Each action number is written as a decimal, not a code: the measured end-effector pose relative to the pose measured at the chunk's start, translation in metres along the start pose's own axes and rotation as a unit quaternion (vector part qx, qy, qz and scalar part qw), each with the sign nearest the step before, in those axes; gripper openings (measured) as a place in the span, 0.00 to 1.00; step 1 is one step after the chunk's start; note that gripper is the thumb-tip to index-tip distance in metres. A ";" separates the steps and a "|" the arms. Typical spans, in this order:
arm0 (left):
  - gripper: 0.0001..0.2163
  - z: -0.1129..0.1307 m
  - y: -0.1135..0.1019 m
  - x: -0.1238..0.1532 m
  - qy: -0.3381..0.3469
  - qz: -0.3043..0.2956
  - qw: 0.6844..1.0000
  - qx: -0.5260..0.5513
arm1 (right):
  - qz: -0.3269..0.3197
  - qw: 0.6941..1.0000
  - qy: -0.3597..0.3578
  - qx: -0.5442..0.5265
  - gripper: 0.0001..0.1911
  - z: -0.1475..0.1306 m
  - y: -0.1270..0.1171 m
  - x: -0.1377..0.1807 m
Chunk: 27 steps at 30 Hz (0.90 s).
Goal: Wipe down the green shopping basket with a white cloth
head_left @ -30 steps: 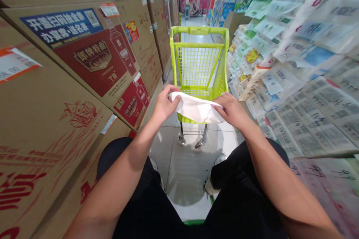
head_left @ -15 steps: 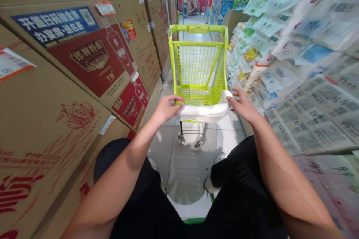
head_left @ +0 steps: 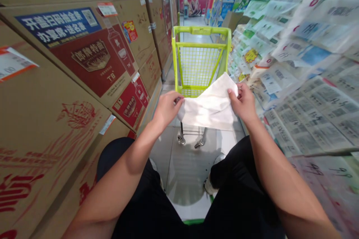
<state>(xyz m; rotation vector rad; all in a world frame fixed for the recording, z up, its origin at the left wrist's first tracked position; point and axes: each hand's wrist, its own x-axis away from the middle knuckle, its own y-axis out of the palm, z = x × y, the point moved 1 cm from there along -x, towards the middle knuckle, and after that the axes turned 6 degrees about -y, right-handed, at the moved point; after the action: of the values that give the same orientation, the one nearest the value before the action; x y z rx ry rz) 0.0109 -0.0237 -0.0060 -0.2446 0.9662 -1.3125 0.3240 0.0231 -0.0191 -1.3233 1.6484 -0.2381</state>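
A thin white cloth (head_left: pixel 209 110) is stretched between my two hands, with one upper corner pointing up near the right hand. My left hand (head_left: pixel 169 106) pinches its left end between thumb and fingers. Closed on the right edge is my right hand (head_left: pixel 243 101), its thumb on the near face. Right behind the cloth stands a lime-green shopping cart (head_left: pixel 202 44) with a lattice basket; the cloth covers its lower part. I cannot tell whether cloth and cart touch.
Stacked cardboard cartons (head_left: pixel 92 59) wall the aisle on the left. Piled packs in white and green plastic (head_left: pixel 280 44) line the right side. The cart's wheels (head_left: pixel 199 143) rest on the tiled floor (head_left: pixel 185 171), beyond my knees and shoes.
The cloth was gathered in a narrow strip and now hangs spread wider. My right hand has moved slightly right and closed more firmly on its edge; the left stays near the same spot.
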 end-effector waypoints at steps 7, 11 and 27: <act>0.12 -0.014 0.009 0.002 0.009 -0.006 0.999 -0.032 | 0.022 0.988 0.022 0.149 0.33 -0.011 0.000 0.005; 0.11 -0.011 0.012 0.007 0.017 0.005 0.994 -0.104 | 0.006 0.979 -0.077 0.187 0.33 -0.042 0.002 0.015; 0.07 -0.065 0.056 -0.042 -0.268 -0.060 0.913 0.302 | -0.302 0.890 -0.191 0.282 0.31 -0.102 0.052 0.029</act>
<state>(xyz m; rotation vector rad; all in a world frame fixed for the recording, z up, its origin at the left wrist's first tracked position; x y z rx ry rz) 0.0061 0.0529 -0.0624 -0.1683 0.0614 -1.4852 0.2142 -0.0210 -0.0169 -1.2767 0.7137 -0.7191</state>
